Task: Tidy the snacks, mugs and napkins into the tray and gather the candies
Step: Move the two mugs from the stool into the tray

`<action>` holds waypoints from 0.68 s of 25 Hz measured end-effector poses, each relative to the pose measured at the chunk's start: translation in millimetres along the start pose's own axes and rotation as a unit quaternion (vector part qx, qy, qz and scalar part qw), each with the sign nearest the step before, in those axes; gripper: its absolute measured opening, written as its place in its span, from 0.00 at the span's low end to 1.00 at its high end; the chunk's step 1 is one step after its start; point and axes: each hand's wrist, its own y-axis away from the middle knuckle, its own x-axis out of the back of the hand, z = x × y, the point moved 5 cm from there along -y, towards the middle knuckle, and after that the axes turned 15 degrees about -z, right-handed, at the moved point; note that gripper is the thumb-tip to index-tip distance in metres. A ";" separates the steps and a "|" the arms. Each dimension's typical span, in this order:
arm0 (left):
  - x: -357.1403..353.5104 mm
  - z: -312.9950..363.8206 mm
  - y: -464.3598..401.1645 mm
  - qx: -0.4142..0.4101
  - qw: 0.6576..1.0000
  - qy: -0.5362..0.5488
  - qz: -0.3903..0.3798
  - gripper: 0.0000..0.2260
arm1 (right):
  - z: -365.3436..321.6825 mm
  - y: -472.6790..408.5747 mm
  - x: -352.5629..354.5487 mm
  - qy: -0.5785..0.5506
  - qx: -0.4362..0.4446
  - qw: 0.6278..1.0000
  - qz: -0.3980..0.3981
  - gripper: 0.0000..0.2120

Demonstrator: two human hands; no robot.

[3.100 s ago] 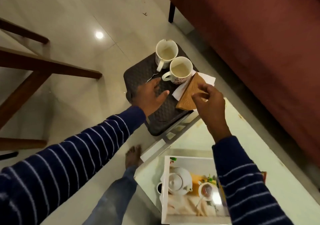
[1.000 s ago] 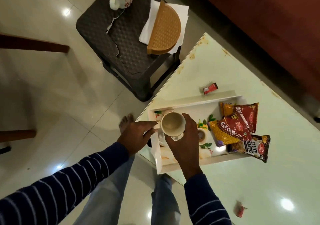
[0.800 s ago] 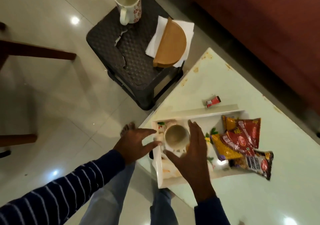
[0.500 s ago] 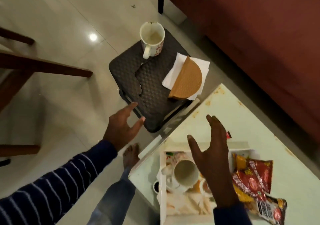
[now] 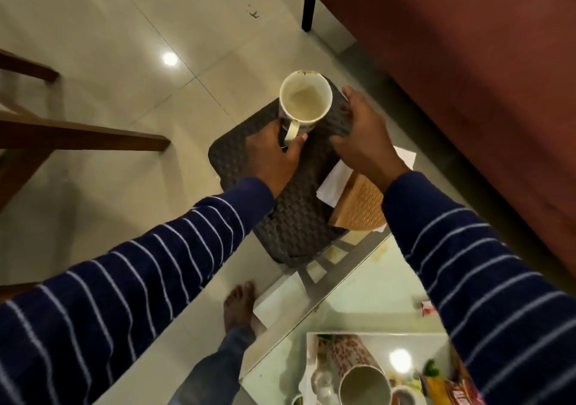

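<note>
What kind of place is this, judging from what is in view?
Most likely a living room in a home. A red sofa stands on a tiled floor, next to a glass table and a small dark stool with a used mug on it.

Glossy ceramic mug (image 5: 304, 102) shown on matt woven-textured plastic stool (image 5: 280, 217); polished floor tiles (image 5: 124, 46), paper napkins (image 5: 335, 178), glassy tabletop (image 5: 358, 298).
</note>
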 end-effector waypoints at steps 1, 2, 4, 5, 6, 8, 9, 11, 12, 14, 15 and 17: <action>-2.2 -1.9 -0.7 -0.010 1.000 -0.008 0.000 0.12 | -0.4 -9.3 -3.9 -0.010 0.001 1.000 -0.012 0.42; -4.1 -4.2 -0.2 -0.015 1.000 -0.016 0.000 0.10 | -1.6 -16.1 -7.4 -0.018 0.012 1.000 -0.021 0.44; -6.6 -8.3 1.5 -0.013 1.000 -0.026 -0.001 0.09 | -5.3 -23.3 -13.5 -0.026 0.053 0.998 -0.030 0.44; -6.5 -9.4 1.8 -0.012 1.000 -0.022 -0.004 0.09 | -7.4 -24.5 -15.0 -0.026 0.069 0.997 -0.029 0.43; -5.3 -10.2 2.8 -0.015 1.000 -0.016 -0.008 0.10 | -9.8 -24.1 -16.1 -0.024 0.077 0.996 -0.026 0.41; 1.3 -10.0 8.3 -0.033 0.999 -0.015 -0.009 0.11 | -17.9 -20.6 -17.6 -0.009 0.091 0.996 -0.016 0.39; 5.2 -9.7 14.6 -0.043 0.999 -0.020 -0.011 0.12 | -21.8 -16.2 -19.1 0.001 0.101 0.995 -0.010 0.38; 15.2 -5.9 33.7 -0.064 0.997 -0.030 -0.009 0.11 | -29.5 0.9 -21.5 0.005 0.125 0.992 0.008 0.36; 21.6 -1.8 46.7 -0.082 0.996 -0.035 0.000 0.10 | -33.5 13.6 -23.2 -0.003 0.138 0.990 0.021 0.36; 35.4 9.5 77.6 -0.119 0.991 -0.054 0.026 0.10 | -41.6 45.4 -30.1 -0.033 0.164 0.985 0.050 0.35; 41.7 15.4 95.0 -0.128 0.989 -0.065 0.032 0.10 | -44.9 63.9 -35.7 -0.048 0.171 0.982 0.059 0.35; 50.3 25.4 130.0 -0.135 0.987 -0.085 0.027 0.10 | -48.0 103.8 -46.2 -0.061 0.159 0.983 0.071 0.38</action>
